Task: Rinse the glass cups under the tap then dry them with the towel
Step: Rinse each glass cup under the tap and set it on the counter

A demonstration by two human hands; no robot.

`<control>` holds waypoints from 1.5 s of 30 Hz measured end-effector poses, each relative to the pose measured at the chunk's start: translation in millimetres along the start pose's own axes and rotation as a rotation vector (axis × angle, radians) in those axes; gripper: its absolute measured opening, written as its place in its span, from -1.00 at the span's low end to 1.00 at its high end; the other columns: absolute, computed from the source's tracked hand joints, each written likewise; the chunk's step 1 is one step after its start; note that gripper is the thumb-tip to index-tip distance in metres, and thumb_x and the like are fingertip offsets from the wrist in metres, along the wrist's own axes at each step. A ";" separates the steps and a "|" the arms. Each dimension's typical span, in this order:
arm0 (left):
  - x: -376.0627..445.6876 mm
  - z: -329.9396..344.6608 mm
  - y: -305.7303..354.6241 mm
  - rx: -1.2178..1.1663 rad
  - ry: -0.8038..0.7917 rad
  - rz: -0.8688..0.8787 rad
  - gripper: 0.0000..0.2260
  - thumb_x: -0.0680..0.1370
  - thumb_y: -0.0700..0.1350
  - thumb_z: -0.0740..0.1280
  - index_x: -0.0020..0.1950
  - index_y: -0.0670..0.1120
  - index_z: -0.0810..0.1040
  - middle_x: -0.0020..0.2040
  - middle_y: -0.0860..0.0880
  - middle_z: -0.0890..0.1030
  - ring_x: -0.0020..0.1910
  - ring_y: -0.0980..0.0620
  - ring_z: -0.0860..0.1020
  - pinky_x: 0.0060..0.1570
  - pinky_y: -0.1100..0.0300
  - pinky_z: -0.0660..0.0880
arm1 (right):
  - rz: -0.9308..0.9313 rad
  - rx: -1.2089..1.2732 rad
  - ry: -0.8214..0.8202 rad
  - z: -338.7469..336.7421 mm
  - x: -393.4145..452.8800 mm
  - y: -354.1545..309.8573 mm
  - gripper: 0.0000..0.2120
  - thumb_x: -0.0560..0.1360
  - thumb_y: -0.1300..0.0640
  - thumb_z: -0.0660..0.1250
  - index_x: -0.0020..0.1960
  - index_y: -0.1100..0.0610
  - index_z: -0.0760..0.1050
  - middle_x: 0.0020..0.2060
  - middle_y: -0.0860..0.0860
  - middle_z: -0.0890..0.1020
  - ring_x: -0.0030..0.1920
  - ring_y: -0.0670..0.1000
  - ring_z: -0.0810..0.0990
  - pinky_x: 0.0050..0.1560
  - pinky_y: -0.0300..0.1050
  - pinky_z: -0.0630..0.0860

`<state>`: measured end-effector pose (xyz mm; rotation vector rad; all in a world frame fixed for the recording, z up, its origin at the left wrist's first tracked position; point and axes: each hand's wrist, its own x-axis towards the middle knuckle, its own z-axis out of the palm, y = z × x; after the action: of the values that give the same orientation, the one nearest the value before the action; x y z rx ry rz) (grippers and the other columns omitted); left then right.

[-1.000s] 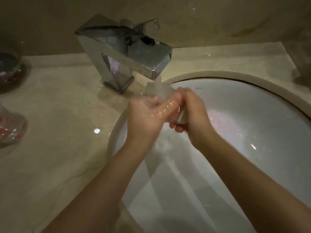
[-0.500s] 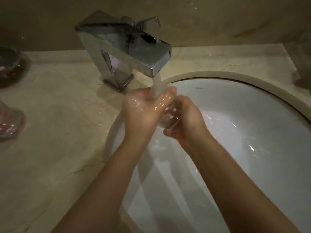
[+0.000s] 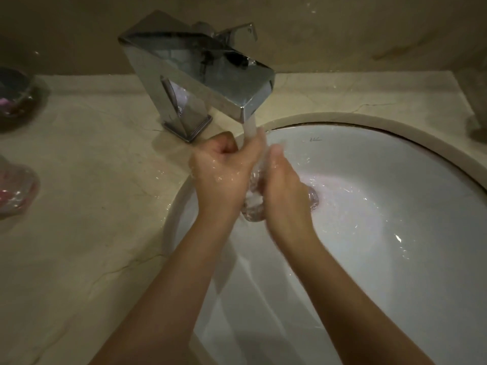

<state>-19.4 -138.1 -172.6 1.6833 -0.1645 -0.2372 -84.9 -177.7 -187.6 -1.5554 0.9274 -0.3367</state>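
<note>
Dim, warm light leaves the wall and counter (image 3: 87, 185) murky, while the white basin (image 3: 395, 233) catches the most light, with small glints on its wet surface. The chrome tap (image 3: 200, 72) mirrors dark reflections. Arm shadows streak the bowl. Wide-angle distortion bends the edges; objects at far left blur.

Location: a bathroom vanity. Indicators: a white oval undermount basin (image 3: 395, 233) at right of frame, set in a beige marble countertop (image 3: 92, 206); an angular chrome tap (image 3: 200, 75) at upper centre, running water; a plain beige wall (image 3: 342, 27) along the top.
</note>
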 end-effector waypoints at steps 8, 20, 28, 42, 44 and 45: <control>6.9 -2.5 -11.2 -0.287 -0.107 -0.066 -0.66 0.27 -0.01 0.55 -0.28 -0.23 0.52 -0.33 -0.12 0.55 -0.28 -0.09 0.56 -0.20 -0.02 0.55 | 0.275 0.292 -0.130 4.7 7.7 -6.0 -0.39 0.54 -0.39 -0.05 0.04 0.04 0.56 -0.07 0.04 0.68 -0.04 0.06 0.65 0.05 0.06 0.56; 4.4 -0.1 -8.1 -0.320 -0.174 -0.088 -0.74 0.28 -0.08 0.52 -0.38 -0.14 0.45 -0.42 -0.07 0.47 -0.37 -0.01 0.50 -0.29 0.15 0.46 | 0.054 -0.054 0.137 3.1 0.6 -17.2 -0.41 0.52 -0.40 -0.03 0.11 0.08 0.41 0.03 0.06 0.57 0.06 0.09 0.56 0.08 0.02 0.50; 5.8 -9.0 -13.2 -0.386 -0.230 -0.099 -0.84 0.30 -0.10 0.50 -0.26 -0.05 0.54 -0.31 0.00 0.59 -0.28 -0.01 0.61 -0.22 0.09 0.58 | 0.354 0.319 -0.061 1.6 7.3 -17.3 -0.39 0.48 -0.42 0.03 0.07 0.08 0.49 0.04 0.05 0.64 0.08 0.11 0.61 0.18 0.07 0.50; -10.3 -9.0 4.5 -0.211 -0.272 -0.106 -0.85 0.50 -0.13 0.46 -0.06 -0.18 0.56 -0.12 -0.25 0.64 -0.24 -0.03 0.67 -0.28 0.25 0.57 | 0.323 0.412 -0.044 -0.4 0.5 -9.3 -0.31 0.36 -0.52 0.09 0.06 0.02 0.57 -0.05 0.08 0.71 -0.03 0.11 0.70 0.09 0.18 0.60; -2.5 -6.6 -4.1 -0.263 -0.269 -0.140 -0.82 0.39 -0.06 0.48 -0.07 -0.08 0.60 -0.05 -0.23 0.65 -0.10 -0.17 0.68 -0.10 -0.01 0.63 | 0.373 0.549 -0.114 -5.7 -0.4 -13.3 -0.43 0.53 -0.38 0.05 -0.01 0.04 0.61 -0.09 0.10 0.73 -0.05 0.11 0.72 0.14 0.20 0.58; -1.2 -4.7 -6.9 -0.276 -0.276 -0.134 -0.72 0.37 -0.04 0.48 0.00 -0.12 0.59 -0.03 -0.23 0.65 -0.08 -0.18 0.68 -0.08 -0.05 0.63 | 0.334 0.533 -0.122 -5.7 0.8 -11.7 -0.44 0.53 -0.38 0.05 0.01 0.03 0.61 -0.08 0.07 0.73 -0.04 0.08 0.72 0.14 0.19 0.58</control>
<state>-19.7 -132.4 -178.9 1.3832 -0.2150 -0.5683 -84.0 -182.9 -175.7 -0.9067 0.8942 -0.2224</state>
